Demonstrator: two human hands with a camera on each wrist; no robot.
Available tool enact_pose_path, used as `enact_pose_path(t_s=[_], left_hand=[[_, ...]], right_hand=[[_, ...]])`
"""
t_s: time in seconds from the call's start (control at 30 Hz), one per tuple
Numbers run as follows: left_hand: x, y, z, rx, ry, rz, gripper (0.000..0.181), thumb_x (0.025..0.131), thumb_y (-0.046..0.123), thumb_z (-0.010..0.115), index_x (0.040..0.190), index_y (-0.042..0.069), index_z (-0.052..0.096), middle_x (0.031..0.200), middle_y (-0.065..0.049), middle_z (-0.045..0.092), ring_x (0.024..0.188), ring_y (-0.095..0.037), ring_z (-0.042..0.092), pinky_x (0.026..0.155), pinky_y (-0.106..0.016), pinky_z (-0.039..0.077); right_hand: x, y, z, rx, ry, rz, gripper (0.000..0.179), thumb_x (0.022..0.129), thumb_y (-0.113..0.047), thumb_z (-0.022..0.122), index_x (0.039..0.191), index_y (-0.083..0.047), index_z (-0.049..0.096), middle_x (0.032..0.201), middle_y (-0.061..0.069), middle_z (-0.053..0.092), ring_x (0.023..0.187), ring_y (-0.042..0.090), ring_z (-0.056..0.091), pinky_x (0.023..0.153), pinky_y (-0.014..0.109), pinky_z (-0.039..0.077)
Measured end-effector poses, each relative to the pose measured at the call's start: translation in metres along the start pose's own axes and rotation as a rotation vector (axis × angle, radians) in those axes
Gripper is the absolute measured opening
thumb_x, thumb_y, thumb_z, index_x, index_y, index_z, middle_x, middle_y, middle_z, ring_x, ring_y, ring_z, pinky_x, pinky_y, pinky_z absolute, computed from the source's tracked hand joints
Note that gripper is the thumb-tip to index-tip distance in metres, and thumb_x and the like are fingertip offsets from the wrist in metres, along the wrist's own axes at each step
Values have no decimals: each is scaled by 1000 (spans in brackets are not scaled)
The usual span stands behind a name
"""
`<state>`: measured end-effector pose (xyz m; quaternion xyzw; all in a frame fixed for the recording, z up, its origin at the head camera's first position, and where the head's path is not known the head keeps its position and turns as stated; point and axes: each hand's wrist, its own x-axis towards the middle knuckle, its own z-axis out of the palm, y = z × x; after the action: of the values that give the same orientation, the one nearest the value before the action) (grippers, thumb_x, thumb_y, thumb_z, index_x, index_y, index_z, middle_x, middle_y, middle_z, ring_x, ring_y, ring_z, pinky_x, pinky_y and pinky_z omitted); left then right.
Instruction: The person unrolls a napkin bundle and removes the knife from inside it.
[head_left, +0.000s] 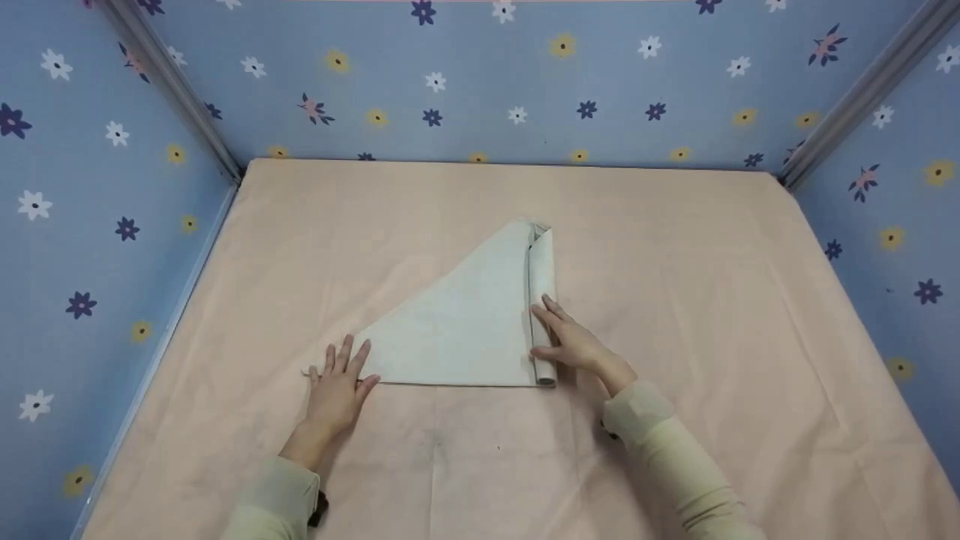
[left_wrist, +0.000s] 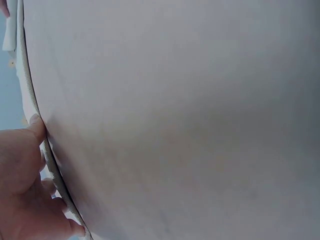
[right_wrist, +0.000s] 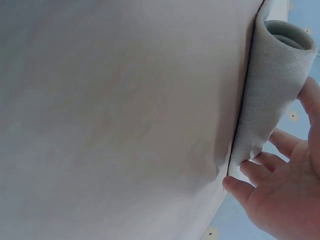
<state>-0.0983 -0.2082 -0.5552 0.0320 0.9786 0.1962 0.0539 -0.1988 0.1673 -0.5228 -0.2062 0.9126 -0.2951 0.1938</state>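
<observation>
A pale, whitish-grey cloth (head_left: 457, 322) lies on the table, roughly triangular on its left side. Its right edge is wound into a narrow roll (head_left: 543, 281), whose coiled near end shows in the right wrist view. My left hand (head_left: 334, 394) rests on the left corner with fingers spread; in the left wrist view its thumb (left_wrist: 36, 126) touches the cloth's near edge. Against the roll lies my right hand (head_left: 579, 346), fingers extended over it and thumb near its lower part. In the right wrist view the fingers (right_wrist: 257, 172) touch the roll's side without closing round it.
A peach-coloured cover (head_left: 675, 262) with light creases spreads over the table. Blue flowered panels (head_left: 480, 82) stand behind and on both sides, with grey metal posts (head_left: 862, 97) at the back corners.
</observation>
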Motion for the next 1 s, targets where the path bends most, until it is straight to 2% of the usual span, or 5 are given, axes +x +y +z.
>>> enact_pose_path(t_s=[0.2, 0.37, 1.0], left_hand=[[-2, -1, -1, -48, 10, 29, 60, 92, 36, 46, 141, 11, 23, 146, -19, 9, 129, -44, 2, 92, -70, 2], [-1, -1, 0, -40, 24, 31, 60, 91, 37, 46, 141, 10, 25, 145, -19, 10, 129, -45, 3, 92, -70, 3], [-1, -1, 1, -27, 14, 16, 60, 92, 37, 45, 141, 11, 24, 146, -19, 9, 129, -45, 3, 92, -69, 3]], right_hand=[[-2, 3, -3, 3, -9, -10, 75, 82, -29, 65, 141, -9, 23, 148, 9, 5, 133, 27, 9, 105, 42, 18], [-3, 7, -5, 23, -17, -23, 75, 83, -30, 64, 142, -10, 21, 148, 10, 5, 133, 29, 10, 104, 43, 18], [-11, 19, -11, 31, -4, -76, 76, 82, -34, 63, 141, -10, 22, 147, 13, 9, 132, 31, 13, 104, 46, 19]])
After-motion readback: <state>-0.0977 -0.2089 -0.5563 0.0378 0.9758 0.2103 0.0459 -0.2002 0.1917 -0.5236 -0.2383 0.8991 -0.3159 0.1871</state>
